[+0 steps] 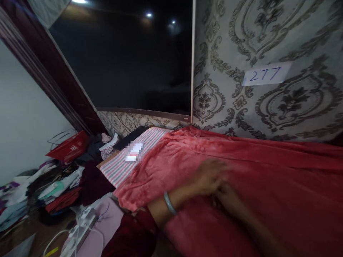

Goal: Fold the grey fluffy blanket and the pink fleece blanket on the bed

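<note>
A red plush blanket [268, 171] spreads across the surface in front of me, wrinkled toward its left end. My left hand [209, 176], with a pale bangle [169, 203] at the wrist, is over the blanket; motion smears its fingers. Just below and to the right, my right hand [225, 196] meets or overlaps the left one, low against the red fabric. Its fingers are mostly hidden, so whether they grip the cloth does not show. A striped cloth [120, 169] lies beyond the blanket's left edge.
A phone-like item [134, 152], pixelated, rests on the striped cloth. Heaped clothes [61, 189] and a red bag [68, 146] fill the left side. Closer in is a white power strip [83, 228] with cables. Behind are a dark screen [128, 60] and patterned wall [268, 43].
</note>
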`<state>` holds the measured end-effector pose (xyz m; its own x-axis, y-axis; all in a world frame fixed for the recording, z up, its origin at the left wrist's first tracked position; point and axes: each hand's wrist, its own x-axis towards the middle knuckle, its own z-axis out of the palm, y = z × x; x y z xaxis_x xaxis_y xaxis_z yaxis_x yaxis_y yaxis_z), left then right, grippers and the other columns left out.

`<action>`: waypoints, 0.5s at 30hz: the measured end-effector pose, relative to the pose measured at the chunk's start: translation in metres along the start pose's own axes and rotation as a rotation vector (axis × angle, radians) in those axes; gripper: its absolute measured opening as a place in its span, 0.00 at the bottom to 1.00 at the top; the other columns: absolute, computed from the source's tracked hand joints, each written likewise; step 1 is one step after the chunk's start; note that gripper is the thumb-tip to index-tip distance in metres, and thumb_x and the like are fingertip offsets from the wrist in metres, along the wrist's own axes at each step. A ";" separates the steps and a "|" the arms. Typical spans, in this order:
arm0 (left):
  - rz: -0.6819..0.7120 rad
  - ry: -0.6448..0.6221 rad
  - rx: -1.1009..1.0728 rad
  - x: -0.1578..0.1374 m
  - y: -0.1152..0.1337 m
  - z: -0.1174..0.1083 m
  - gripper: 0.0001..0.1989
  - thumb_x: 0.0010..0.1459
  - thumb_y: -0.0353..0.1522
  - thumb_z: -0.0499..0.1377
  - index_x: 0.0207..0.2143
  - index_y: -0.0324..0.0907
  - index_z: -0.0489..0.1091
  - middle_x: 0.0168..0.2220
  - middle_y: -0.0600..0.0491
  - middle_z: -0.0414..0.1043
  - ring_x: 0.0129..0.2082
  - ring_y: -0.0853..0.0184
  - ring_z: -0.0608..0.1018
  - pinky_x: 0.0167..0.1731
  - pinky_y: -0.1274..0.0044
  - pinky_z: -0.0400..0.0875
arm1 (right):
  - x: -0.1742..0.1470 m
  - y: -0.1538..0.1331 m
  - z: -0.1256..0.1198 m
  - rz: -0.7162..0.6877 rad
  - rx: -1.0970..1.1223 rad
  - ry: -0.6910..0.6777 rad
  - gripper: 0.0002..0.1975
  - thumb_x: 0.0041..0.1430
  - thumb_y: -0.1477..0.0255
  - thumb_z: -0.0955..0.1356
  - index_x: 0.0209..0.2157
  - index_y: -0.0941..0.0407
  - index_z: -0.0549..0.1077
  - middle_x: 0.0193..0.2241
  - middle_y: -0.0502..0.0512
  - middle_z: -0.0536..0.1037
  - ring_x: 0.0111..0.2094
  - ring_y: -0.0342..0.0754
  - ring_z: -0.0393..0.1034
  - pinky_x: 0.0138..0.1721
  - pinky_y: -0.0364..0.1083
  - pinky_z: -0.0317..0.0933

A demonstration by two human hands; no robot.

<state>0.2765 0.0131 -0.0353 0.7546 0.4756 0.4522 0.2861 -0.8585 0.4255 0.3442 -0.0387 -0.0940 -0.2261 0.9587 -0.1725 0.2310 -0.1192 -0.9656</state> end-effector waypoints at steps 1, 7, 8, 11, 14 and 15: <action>-0.106 0.046 0.046 0.008 -0.019 -0.013 0.18 0.66 0.33 0.53 0.56 0.44 0.72 0.57 0.45 0.74 0.59 0.58 0.73 0.62 0.62 0.65 | -0.002 0.000 -0.010 0.000 0.012 0.005 0.22 0.54 0.53 0.70 0.43 0.54 0.75 0.28 0.49 0.72 0.22 0.43 0.67 0.22 0.42 0.61; -0.655 0.233 0.375 0.050 -0.137 -0.098 0.20 0.62 0.24 0.52 0.54 0.38 0.74 0.55 0.41 0.75 0.57 0.57 0.74 0.60 0.65 0.67 | -0.022 0.014 -0.048 -0.006 0.118 -0.003 0.23 0.54 0.50 0.68 0.39 0.55 0.72 0.27 0.47 0.71 0.18 0.39 0.63 0.17 0.40 0.54; -0.690 0.234 0.395 0.054 -0.152 -0.107 0.21 0.63 0.24 0.52 0.56 0.38 0.73 0.56 0.40 0.75 0.58 0.56 0.74 0.60 0.65 0.66 | -0.023 0.015 -0.050 -0.008 0.137 0.000 0.24 0.54 0.49 0.67 0.39 0.56 0.72 0.27 0.47 0.70 0.17 0.38 0.62 0.16 0.39 0.53; -0.788 0.168 0.426 0.065 -0.184 -0.118 0.22 0.64 0.30 0.56 0.59 0.38 0.70 0.55 0.39 0.76 0.57 0.55 0.75 0.56 0.68 0.68 | -0.025 0.012 -0.049 -0.004 0.179 0.003 0.25 0.53 0.48 0.66 0.38 0.56 0.71 0.26 0.46 0.69 0.16 0.37 0.61 0.16 0.39 0.51; -0.846 0.036 0.422 0.075 -0.203 -0.114 0.26 0.56 0.37 0.66 0.57 0.41 0.72 0.49 0.43 0.80 0.51 0.55 0.79 0.49 0.72 0.71 | -0.024 0.006 -0.049 0.019 0.200 -0.016 0.25 0.52 0.48 0.66 0.38 0.56 0.70 0.26 0.45 0.69 0.16 0.37 0.61 0.15 0.39 0.51; -0.855 0.000 0.424 0.078 -0.208 -0.112 0.26 0.52 0.38 0.69 0.53 0.43 0.75 0.47 0.44 0.81 0.50 0.55 0.80 0.48 0.73 0.72 | -0.024 0.005 -0.049 0.026 0.203 -0.023 0.25 0.51 0.48 0.66 0.37 0.56 0.70 0.26 0.45 0.69 0.16 0.37 0.61 0.15 0.39 0.51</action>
<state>0.2099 0.2499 -0.0004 0.1910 0.9743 0.1192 0.9310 -0.2183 0.2924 0.3969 -0.0501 -0.0850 -0.2451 0.9486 -0.2000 0.0416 -0.1958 -0.9798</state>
